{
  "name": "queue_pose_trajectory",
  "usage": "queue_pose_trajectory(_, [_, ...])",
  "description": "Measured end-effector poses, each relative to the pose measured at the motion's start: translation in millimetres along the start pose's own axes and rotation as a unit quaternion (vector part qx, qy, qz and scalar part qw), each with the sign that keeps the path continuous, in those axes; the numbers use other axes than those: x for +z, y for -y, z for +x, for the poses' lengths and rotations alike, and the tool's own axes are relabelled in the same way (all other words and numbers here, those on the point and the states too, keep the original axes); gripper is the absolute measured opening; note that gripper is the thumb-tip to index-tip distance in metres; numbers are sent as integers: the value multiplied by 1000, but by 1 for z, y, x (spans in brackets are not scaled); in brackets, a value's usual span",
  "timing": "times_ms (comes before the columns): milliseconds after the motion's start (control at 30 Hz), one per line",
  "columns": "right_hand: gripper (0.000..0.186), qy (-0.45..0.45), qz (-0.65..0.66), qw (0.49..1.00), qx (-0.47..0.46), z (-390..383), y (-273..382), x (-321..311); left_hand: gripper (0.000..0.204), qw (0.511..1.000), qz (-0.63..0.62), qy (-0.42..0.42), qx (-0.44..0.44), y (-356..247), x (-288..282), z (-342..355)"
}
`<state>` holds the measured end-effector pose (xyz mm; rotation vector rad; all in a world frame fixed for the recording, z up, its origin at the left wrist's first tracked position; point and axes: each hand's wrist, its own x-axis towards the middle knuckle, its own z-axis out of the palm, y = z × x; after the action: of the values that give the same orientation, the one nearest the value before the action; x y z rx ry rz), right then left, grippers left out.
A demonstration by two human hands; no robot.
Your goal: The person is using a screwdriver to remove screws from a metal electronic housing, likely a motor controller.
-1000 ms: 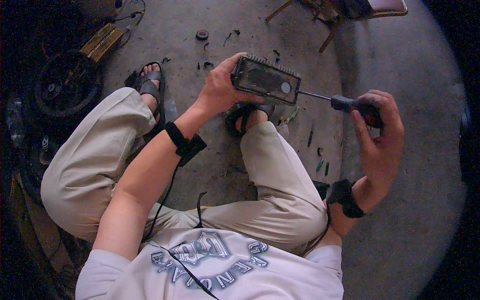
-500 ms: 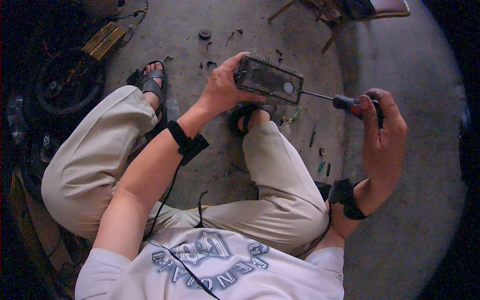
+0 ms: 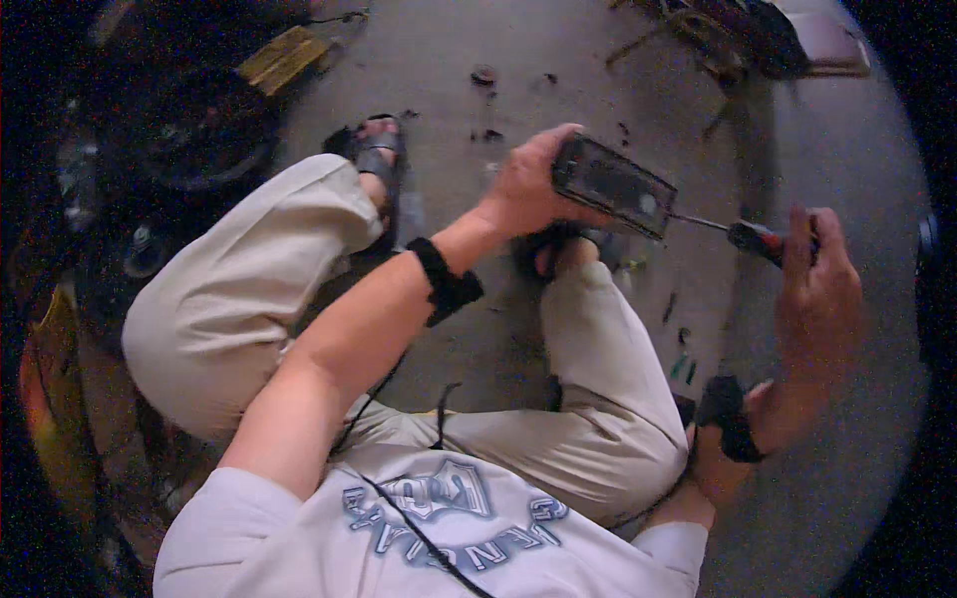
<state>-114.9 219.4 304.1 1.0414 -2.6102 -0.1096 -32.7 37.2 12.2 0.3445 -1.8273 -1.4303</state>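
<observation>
My left hand is closed on the left end of a dark, dirty rectangular box with a ribbed edge, held up above the floor and tilted down toward the right. A screwdriver with a black and red handle is gripped by my right hand. Its thin metal shaft points left, and the tip meets the right end of the box. Blur hides exactly where the tip sits, and a screw there cannot be made out.
Small dark scraps and a round part lie on the concrete floor, with green bits beside my right leg. At left stand a dark wheel and a yellowish slatted block. A chair is at the far right.
In the picture, both hands, the box and the screwdriver have shifted right and slightly down, as has the whole scene, so the view has turned. Both grips look the same.
</observation>
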Motion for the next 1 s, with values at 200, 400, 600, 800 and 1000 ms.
queue_pose_trajectory(200, [46, -34, 10, 998, 44, -10, 4, 2, 108, 997, -20, 26, -63, -5, -1, 0])
queue_pose_trajectory(400, [43, -41, -49, 997, 43, -13, 11, 0, 108, 998, -58, 15, -36, 0, 4, 1])
queue_pose_trajectory(600, [47, -45, -78, 996, 17, -19, 14, -1, 109, 999, -26, 19, -15, 0, 2, -1])
queue_pose_trajectory(800, [47, -36, -58, 997, -35, -26, 17, -2, 110, 1000, -15, 21, -18, -1, 0, -1])
queue_pose_trajectory(1000, [35, -53, -45, 995, -77, -23, 13, 3, 109, 999, -37, 23, -25, 2, 2, 0])
